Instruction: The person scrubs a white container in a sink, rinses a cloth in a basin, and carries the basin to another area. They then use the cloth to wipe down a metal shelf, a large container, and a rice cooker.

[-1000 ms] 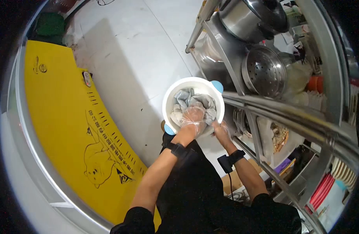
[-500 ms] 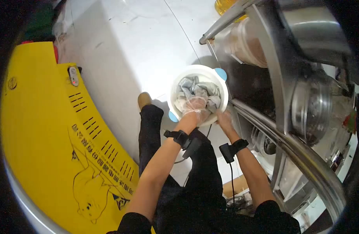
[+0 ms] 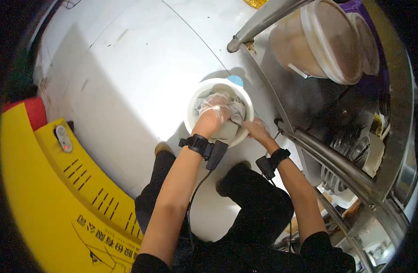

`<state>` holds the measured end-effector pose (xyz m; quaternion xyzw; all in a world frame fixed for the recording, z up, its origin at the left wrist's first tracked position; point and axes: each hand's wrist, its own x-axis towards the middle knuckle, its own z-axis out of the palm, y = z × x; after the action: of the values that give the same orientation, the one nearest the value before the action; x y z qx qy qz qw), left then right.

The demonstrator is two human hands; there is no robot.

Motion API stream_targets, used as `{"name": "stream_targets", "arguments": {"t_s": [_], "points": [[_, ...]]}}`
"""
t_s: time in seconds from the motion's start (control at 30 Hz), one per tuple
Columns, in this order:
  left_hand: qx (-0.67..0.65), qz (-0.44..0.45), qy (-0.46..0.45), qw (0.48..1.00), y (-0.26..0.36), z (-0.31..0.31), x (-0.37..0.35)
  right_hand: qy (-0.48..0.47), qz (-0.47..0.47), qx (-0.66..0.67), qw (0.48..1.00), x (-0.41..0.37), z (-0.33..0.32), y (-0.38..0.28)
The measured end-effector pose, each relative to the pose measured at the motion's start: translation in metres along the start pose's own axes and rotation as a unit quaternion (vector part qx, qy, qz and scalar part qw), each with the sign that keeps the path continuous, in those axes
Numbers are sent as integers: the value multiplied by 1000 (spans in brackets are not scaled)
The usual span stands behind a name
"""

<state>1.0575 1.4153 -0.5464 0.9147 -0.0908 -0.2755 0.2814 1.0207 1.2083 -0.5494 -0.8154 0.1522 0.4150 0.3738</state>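
A white basin [image 3: 189,113] with a light-blue handle tab stands on the floor, with bunched wet grey-white cloth [image 3: 237,110] and cloudy water inside. My left hand [image 3: 216,105], in a clear plastic glove, is down in the basin, closed on the cloth; its fingertips are hidden behind the hand. At the basin's right rim, my right hand [image 3: 257,128], also in clear plastic, grips the edge. Each wrist wears a black strap with a small box and cable.
A yellow appliance [image 3: 45,177] with slots and printed text fills the left side. On the right stands a metal rack [image 3: 336,157] holding a lidded tub [image 3: 331,41] and metalware. My legs flank the near side of the basin, on pale floor tiles [image 3: 140,68].
The view has shifted and my legs have parted. My left hand has pushed deeper over the cloth, which bunches toward the far side, exposing water nearer me. My right hand stays on the rim.
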Motion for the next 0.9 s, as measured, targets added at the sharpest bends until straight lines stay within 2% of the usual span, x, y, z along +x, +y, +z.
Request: {"name": "stream_targets", "arguments": {"t_s": [0.07, 0.1, 0.13, 0.17, 0.23, 0.27, 0.3, 0.37, 0.4, 0.43, 0.5, 0.57, 0.6, 0.63, 0.67, 0.73, 0.77, 0.8, 0.83, 0.87, 0.9], "points": [[36, 23, -26, 999, -11, -3, 21, 7, 59, 23, 998, 12, 8, -9], [69, 37, -53, 995, -17, -3, 34, 15, 55, 30, 998, 22, 9, -5], [62, 96, -5, 993, -34, 11, 48, -1, 51, 31, 998, 33, 10, 2], [70, 106, -4, 992, -55, 33, 70, -14, 46, 34, 998, 43, 11, 8], [59, 259, -5, 964, -78, 75, 115, -18, 41, 40, 998, 50, 6, 18], [108, 128, -138, 976, -21, 5, 93, -31, 29, 36, 998, 49, 4, 22], [114, 145, -138, 973, -20, 17, 97, -15, 31, 43, 998, 51, 2, 31], [213, 226, -76, 948, -35, 39, 113, -14, 15, -29, 999, 65, 4, 46], [143, 181, -140, 963, -28, 27, 114, 4, -37, 41, 998, 63, 7, 49], [153, 188, -136, 960, -31, 32, 118, 14, -43, 47, 998, 72, 7, 59], [141, 216, -132, 957, -42, 48, 130, -36, -43, -29, 998, 92, 8, 79], [167, 247, -142, 944, -36, 52, 141, -9, -61, -50, 997, 102, 10, 94], [247, 265, -142, 921, -21, 31, 123, 1, -75, -77, 994, 105, 10, 94], [324, 277, -143, 893, -12, 20, 112, 40, -55, -86, 994, 85, 5, 65], [288, 221, -167, 916, -14, 25, 118, 49, -57, -84, 994, 79, 3, 55], [279, 251, -149, 915, -18, 23, 113, 152, -19, -307, 939, 69, -4, 42], [267, 275, -132, 914, -21, 22, 108, 155, -20, -307, 939, 63, -7, 35], [268, 275, -130, 914, -23, 16, 99, 187, -69, -306, 931, 54, -11, 24], [213, 283, -101, 930, -23, 6, 86, 218, -117, -303, 920, 44, -14, 13], [157, 289, -71, 942, -24, -1, 76, 218, -118, -303, 920, 33, -18, -4], [158, 286, -73, 942, -25, -4, 74, 179, -125, -257, 941, 21, -21, -22]]}}
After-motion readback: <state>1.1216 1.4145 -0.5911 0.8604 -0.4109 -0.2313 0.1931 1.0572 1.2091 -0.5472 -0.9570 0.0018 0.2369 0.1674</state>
